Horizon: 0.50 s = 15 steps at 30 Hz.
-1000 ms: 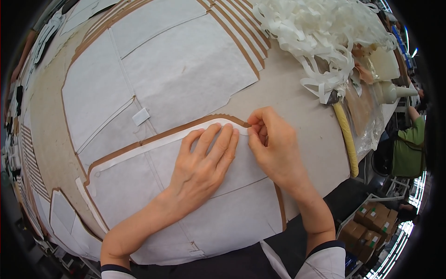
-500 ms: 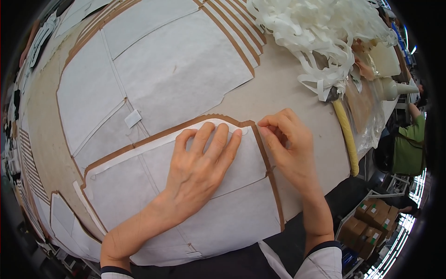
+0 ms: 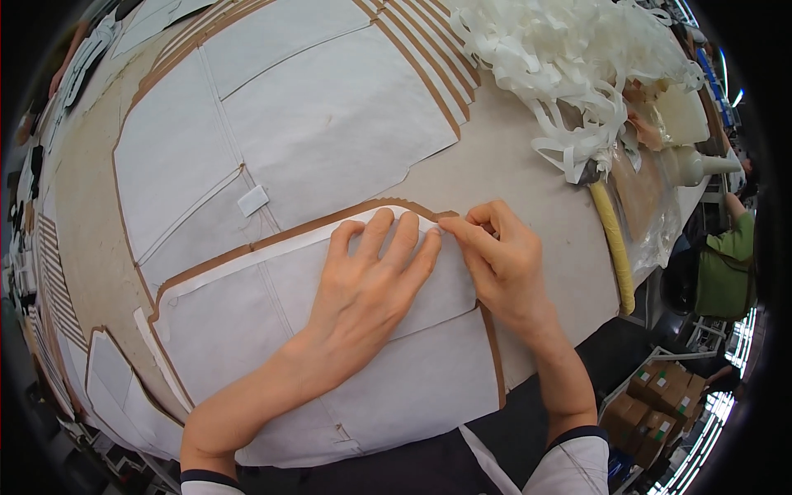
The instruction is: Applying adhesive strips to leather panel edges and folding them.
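Note:
A white-backed garment panel (image 3: 231,338) with a brown fabric edge (image 3: 313,219) lies on the table in front of me. Along its upper edge, just inside the brown border, runs a narrow white tape strip (image 3: 276,247). My left hand (image 3: 363,280) rests on the panel, fingers spread, their tips pressing on the tape near the upper right corner. At that corner my right hand (image 3: 507,260) pinches thumb and forefinger at the tape's end, right beside the left fingertips. The pinched bit is mostly hidden by the fingers.
Stacked panels with brown edges (image 3: 289,107) lie beyond. A heap of loose white tape (image 3: 569,58), a yellow-wrapped handle (image 3: 612,247) and a white nozzle bottle (image 3: 697,165) sit at right. Cardboard boxes (image 3: 660,396) stand below; a person in green (image 3: 726,268) is at far right.
My right hand has moved left from beside the panel's corner and now pinches at the tape's end. The left hand stays spread over the tape. The view has shifted slightly.

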Available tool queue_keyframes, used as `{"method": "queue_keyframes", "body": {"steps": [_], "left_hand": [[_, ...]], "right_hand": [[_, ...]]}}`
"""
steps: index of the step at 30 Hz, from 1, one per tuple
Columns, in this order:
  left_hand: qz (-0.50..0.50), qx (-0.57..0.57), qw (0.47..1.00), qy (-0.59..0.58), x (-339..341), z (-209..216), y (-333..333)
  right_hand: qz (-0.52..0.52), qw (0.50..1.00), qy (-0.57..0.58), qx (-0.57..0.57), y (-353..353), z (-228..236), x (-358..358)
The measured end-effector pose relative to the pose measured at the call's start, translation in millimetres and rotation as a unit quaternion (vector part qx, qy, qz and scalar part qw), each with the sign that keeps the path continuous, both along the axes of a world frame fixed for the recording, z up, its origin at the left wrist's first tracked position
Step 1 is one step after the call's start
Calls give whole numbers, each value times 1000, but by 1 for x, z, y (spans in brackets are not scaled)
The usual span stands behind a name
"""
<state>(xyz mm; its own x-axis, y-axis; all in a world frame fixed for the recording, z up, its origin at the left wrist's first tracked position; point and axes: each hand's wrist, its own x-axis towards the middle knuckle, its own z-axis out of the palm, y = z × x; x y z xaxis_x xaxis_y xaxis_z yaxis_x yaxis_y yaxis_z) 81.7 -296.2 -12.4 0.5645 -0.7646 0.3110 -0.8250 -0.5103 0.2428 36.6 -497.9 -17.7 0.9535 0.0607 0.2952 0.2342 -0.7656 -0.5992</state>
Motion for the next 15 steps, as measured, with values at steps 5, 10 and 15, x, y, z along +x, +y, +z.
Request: {"method": "queue_keyframes", "body": {"steps": [5,10,15], "left_hand": [[0,-20,999,35,-9,-4,17],[21,-25,997,68,-40,11,86],[261,-106,957,75,-63,21,193]], "right_hand": [[79,964,-121,-224,6,-9,-8],[85,947,-88,-297,12,11,-12],[90,955,-71,-273,62,29,-4]]}}
